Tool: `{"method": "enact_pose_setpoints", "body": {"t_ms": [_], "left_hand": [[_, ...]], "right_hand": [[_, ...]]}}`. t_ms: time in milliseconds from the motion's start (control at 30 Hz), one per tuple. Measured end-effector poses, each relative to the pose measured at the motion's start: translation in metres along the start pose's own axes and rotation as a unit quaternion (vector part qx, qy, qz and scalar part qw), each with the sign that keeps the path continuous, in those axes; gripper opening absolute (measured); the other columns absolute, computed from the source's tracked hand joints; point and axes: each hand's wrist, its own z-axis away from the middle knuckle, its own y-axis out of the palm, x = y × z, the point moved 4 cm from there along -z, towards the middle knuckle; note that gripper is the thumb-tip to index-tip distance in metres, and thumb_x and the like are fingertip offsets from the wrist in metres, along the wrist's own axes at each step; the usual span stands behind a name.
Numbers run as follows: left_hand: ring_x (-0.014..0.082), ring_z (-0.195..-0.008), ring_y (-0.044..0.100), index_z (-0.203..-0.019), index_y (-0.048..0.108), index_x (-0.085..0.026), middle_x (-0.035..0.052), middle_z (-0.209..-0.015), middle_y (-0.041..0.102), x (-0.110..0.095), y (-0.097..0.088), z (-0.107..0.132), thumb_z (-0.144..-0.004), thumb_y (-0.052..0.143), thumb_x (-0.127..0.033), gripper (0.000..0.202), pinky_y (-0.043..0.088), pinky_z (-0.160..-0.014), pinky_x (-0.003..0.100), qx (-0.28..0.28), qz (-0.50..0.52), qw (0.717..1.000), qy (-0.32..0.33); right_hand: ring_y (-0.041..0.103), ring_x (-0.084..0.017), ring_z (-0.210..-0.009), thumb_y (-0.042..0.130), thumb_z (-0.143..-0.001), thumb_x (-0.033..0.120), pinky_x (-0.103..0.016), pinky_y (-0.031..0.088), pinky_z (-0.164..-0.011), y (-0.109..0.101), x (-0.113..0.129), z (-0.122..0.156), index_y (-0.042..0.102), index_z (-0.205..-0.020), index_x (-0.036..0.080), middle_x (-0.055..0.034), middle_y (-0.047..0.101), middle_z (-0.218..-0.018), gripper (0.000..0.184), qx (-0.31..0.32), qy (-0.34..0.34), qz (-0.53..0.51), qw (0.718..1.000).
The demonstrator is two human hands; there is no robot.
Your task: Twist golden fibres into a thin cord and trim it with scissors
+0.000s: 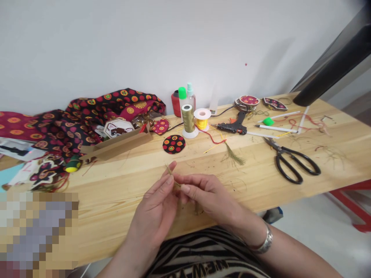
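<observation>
Over the front of the wooden table, my left hand (158, 204) pinches a thin bundle of olive-green thread (169, 170) between thumb and fingers. Its short end sticks up past my left fingertips. Close against it on the right, my right hand (207, 195) grips the same thread, thumb pressed to forefinger; part of the bundle is hidden between the hands. Beyond them lies an olive tassel (234, 155) with a red and yellow cord. A cone of olive thread (188, 119) and a spool of yellow thread (202, 122) stand behind a round patterned fabric piece (174, 144).
Black-handled scissors (292, 160) lie open at right. Behind them are a glue gun (234, 125), a white pencil (276, 128) and loose red thread (307, 122). Patterned cloth (116, 102) and a cardboard box (121, 144) fill the left. A black post (333, 65) slants at far right.
</observation>
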Motion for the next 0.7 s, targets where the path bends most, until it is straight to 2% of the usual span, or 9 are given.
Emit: {"method": "enact_pose_setpoints", "body": {"t_ms": [133, 233, 433, 600, 700], "left_hand": [[0.0104, -0.075, 0.054, -0.073, 0.072, -0.016, 0.0034, -0.115, 0.06, 0.0, -0.007, -0.004, -0.07, 0.071, -0.015, 0.003, 0.048, -0.063, 0.023, -0.014, 0.003, 1.0, 0.028], [0.0077, -0.071, 0.051, -0.067, 0.07, -0.016, 0.0009, -0.13, 0.051, 0.001, -0.012, -0.006, -0.067, 0.074, -0.015, 0.004, 0.047, -0.057, 0.021, -0.02, -0.007, 0.999, 0.043], [0.0049, -0.063, 0.049, -0.071, 0.071, -0.015, 0.0013, -0.12, 0.057, -0.002, -0.015, -0.006, -0.065, 0.076, -0.014, 0.008, 0.045, -0.049, 0.017, -0.045, 0.005, 0.998, 0.053], [0.0039, -0.06, 0.048, -0.08, 0.071, -0.016, 0.0013, -0.115, 0.059, -0.006, -0.015, -0.006, -0.067, 0.075, -0.014, 0.014, 0.045, -0.047, 0.015, -0.062, 0.018, 0.996, 0.057], [0.004, -0.061, 0.048, -0.079, 0.071, -0.015, 0.0009, -0.12, 0.056, -0.01, -0.016, -0.006, -0.067, 0.075, -0.015, 0.013, 0.045, -0.047, 0.015, -0.064, 0.012, 0.996, 0.067]], "right_hand": [[0.042, -0.006, -0.052, 0.059, -0.078, 0.021, -0.021, 0.037, -0.055, -0.007, 0.002, 0.002, 0.067, -0.074, 0.015, 0.0046, 0.054, -0.059, 0.01, -0.036, 0.019, 0.018, 0.999], [0.037, -0.006, -0.05, 0.058, -0.078, 0.021, -0.02, 0.034, -0.053, -0.012, 0.004, 0.003, 0.065, -0.067, 0.015, 0.0059, 0.049, -0.054, 0.015, -0.038, 0.006, 0.064, 0.997], [0.038, -0.007, -0.052, 0.056, -0.081, 0.026, -0.02, 0.031, -0.05, -0.026, 0.001, 0.008, 0.067, -0.072, 0.014, 0.0052, 0.05, -0.055, 0.018, -0.059, -0.004, 0.175, 0.983], [0.046, -0.009, -0.057, 0.056, -0.081, 0.025, -0.021, 0.036, -0.055, -0.034, 0.005, 0.013, 0.07, -0.074, 0.016, 0.0025, 0.06, -0.061, 0.018, -0.068, -0.009, 0.245, 0.967], [0.049, -0.011, -0.06, 0.057, -0.08, 0.025, -0.022, 0.038, -0.057, -0.041, 0.006, 0.014, 0.071, -0.077, 0.016, 0.0011, 0.064, -0.065, 0.017, -0.092, -0.02, 0.255, 0.962]]}}
